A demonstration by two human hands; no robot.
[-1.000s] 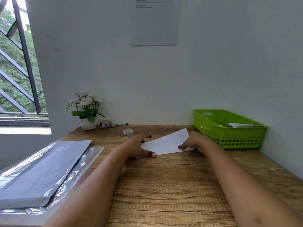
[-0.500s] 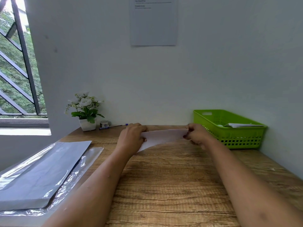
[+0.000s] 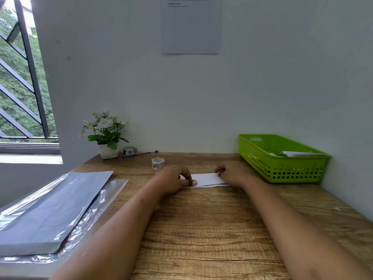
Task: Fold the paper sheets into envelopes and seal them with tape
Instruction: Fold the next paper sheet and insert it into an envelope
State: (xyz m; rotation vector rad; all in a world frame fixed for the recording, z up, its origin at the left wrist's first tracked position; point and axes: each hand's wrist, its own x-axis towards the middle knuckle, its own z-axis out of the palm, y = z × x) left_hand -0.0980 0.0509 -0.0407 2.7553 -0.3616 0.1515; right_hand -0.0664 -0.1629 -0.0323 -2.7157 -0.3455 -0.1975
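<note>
A white paper sheet [image 3: 205,178] lies folded flat on the wooden table [image 3: 201,229], with a lower layer showing along its near edge. My left hand [image 3: 173,179] holds its left end, fingers curled over it and the thumb lying on the near edge. My right hand [image 3: 235,174] covers the right end, its fingertips pinching the far right corner. A small roll of tape [image 3: 158,163] stands just behind my left hand, apart from it.
A stack of sheets in clear plastic wrap [image 3: 50,209] lies at the left. A green basket [image 3: 292,172] at the right holds folded paper [image 3: 296,153]. A potted plant [image 3: 106,136], a second tape roll [image 3: 128,150] and a pen [image 3: 141,153] sit by the wall.
Both hands lifted the sheet's edge, brought it over and set it down flat. The sheet now looks narrower, and the tape roll hidden half a second ago shows again.
</note>
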